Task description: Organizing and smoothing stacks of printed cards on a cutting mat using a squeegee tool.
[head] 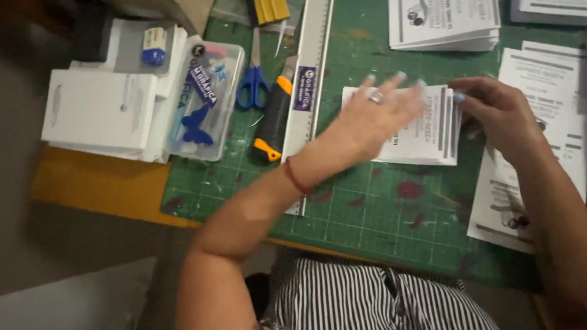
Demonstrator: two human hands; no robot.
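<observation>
Leaflets (pixel 426 135) under flat left hand (pixel 376 115) — right hand (pixel 493 109) pinching edge — ruler (pixel 309 75), knife (pixel 274 123) beside.

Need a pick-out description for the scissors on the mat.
Start at the green cutting mat and find the long white ruler lying diagonally across it. Left of the ruler, beside the clear plastic case, lie the small blue-handled scissors; the neighbouring utility knife is black and orange.

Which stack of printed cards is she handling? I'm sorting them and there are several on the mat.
The stack at the mat's centre: the left hand lies flat on it and the right hand touches its right edge. The other stacks lie untouched.
</observation>
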